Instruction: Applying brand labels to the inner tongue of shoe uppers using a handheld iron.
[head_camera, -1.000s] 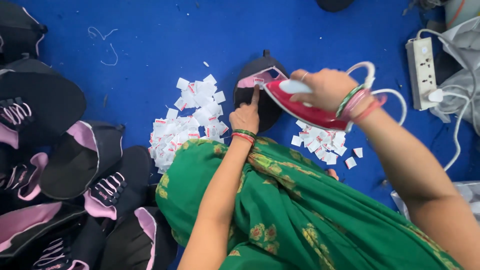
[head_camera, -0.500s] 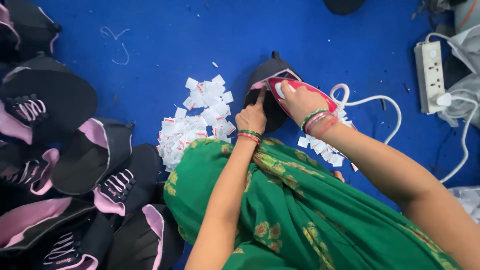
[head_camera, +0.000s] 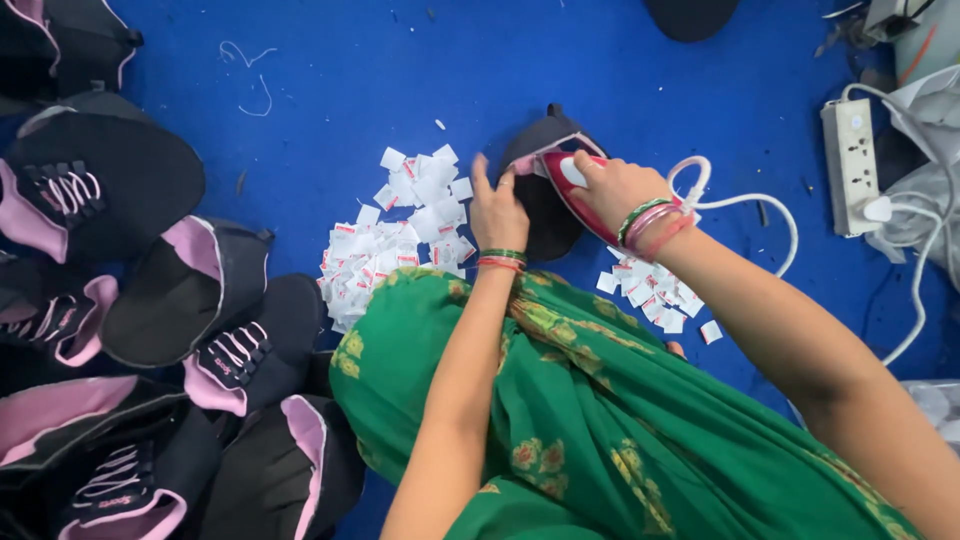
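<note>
— Right hand (head_camera: 612, 187) grips the red iron (head_camera: 572, 190) by its handle, pressing it on the black shoe upper (head_camera: 545, 205) lying on the blue floor (head_camera: 380, 80).

— Heavy and hot, I'd guess; and the upper?

— Soft, floppy. Left hand (head_camera: 497, 212), fingers spread, pins its edge just beside the iron.
</note>
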